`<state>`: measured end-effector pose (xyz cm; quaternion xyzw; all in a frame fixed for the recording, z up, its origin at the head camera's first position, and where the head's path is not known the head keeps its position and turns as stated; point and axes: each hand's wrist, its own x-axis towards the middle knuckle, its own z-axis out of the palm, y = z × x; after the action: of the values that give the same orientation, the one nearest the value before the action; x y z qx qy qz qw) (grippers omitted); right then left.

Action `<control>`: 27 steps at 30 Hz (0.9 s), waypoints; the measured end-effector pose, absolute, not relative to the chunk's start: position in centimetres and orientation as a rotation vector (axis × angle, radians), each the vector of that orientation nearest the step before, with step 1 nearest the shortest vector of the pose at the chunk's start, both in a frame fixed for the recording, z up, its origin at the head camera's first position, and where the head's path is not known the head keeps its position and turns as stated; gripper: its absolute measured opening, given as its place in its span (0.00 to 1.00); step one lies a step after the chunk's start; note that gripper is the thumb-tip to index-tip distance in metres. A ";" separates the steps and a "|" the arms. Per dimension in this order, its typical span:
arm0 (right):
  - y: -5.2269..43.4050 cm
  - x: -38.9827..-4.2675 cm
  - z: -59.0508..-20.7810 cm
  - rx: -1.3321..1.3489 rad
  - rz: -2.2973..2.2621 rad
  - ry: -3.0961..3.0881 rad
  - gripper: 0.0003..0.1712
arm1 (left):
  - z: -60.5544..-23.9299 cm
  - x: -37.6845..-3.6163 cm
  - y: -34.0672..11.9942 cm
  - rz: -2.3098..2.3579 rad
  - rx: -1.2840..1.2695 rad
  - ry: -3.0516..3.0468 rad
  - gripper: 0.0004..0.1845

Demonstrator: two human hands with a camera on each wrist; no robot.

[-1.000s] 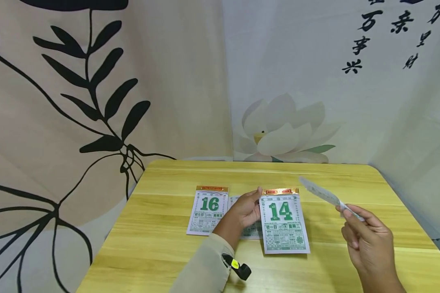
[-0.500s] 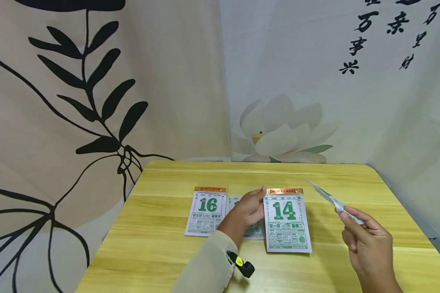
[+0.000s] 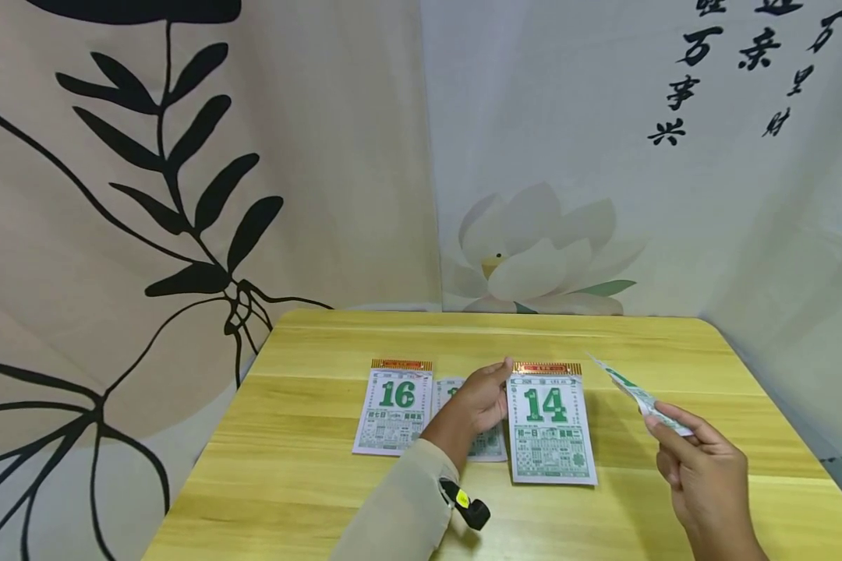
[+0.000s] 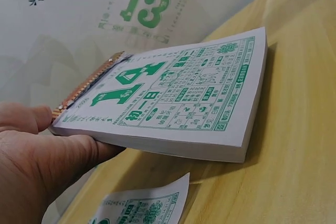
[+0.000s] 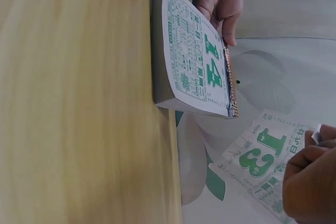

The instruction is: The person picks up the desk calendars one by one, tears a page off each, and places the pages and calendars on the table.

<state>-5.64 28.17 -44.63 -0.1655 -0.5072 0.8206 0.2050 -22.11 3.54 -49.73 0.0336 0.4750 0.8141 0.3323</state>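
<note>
Pinching thin torn sheet (image 3: 638,399) (right hand (image 3: 702,475)), left hand (image 3: 479,405) steadying thick calendar pad (image 3: 550,432)

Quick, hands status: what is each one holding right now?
Left hand: grips the top left edge of the calendar pad showing 14.
Right hand: pinches the torn-off page 13, lifted clear of the table.

1. The left hand (image 4: 37,156) holds the tear-off calendar pad (image 4: 173,108) at its bound corner; its top page reads 14.
2. A torn page numbered 13 (image 4: 149,9) hangs blurred above, seemingly in the air.
3. A loose calendar sheet (image 4: 142,205) lies on the wooden table (image 4: 294,145).
</note>
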 end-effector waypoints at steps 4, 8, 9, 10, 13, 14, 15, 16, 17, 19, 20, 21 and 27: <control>28.6 -5.8 -44.9 -0.505 2.278 -1.437 0.14 | -49.9 -22.4 3.9 2.129 0.081 1.254 0.38; 28.9 -6.0 -45.3 -0.534 2.283 -1.473 0.15 | -50.2 -22.7 4.2 2.125 0.065 1.277 0.38; 29.0 -6.0 -45.5 -0.546 2.288 -1.490 0.15 | -50.3 -22.8 4.2 2.125 0.057 1.284 0.37; 29.1 -6.1 -45.6 -0.562 2.292 -1.518 0.15 | -50.4 -22.8 4.3 2.125 0.050 1.296 0.37; 29.5 -6.2 -45.9 -0.626 2.296 -1.640 0.15 | -50.6 -22.8 4.4 2.110 0.048 1.361 0.36; 29.6 -6.2 -46.0 -0.648 2.296 -1.686 0.15 | -50.6 -22.8 4.5 2.101 0.055 1.391 0.36; 29.7 -6.2 -46.1 -0.668 2.291 -1.731 0.15 | -50.7 -22.8 4.5 2.092 0.053 1.417 0.35; 29.8 -6.2 -46.2 -0.683 2.288 -1.773 0.16 | -50.7 -22.8 4.6 2.082 0.053 1.443 0.35; 29.8 -6.2 -46.3 -0.693 2.285 -1.804 0.16 | -50.7 -22.8 4.6 2.074 0.051 1.466 0.35; 30.0 -6.2 -46.4 -0.696 2.294 -1.843 0.17 | -50.7 -22.7 4.7 2.053 0.056 1.508 0.35; 30.1 -6.2 -46.5 -0.695 2.301 -1.863 0.17 | -50.7 -22.7 4.8 2.043 0.056 1.530 0.35; 30.1 -6.3 -46.5 -0.693 2.306 -1.879 0.17 | -50.7 -22.7 4.8 2.033 0.049 1.546 0.34; 30.4 -6.3 -46.7 -0.704 2.335 -2.020 0.17 | -50.6 -22.8 5.0 1.991 0.052 1.618 0.29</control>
<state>-6.30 30.43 -46.74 -0.2222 -0.6378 0.7374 -0.0126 -22.81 5.02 -50.59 0.0195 0.6047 0.7440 0.2837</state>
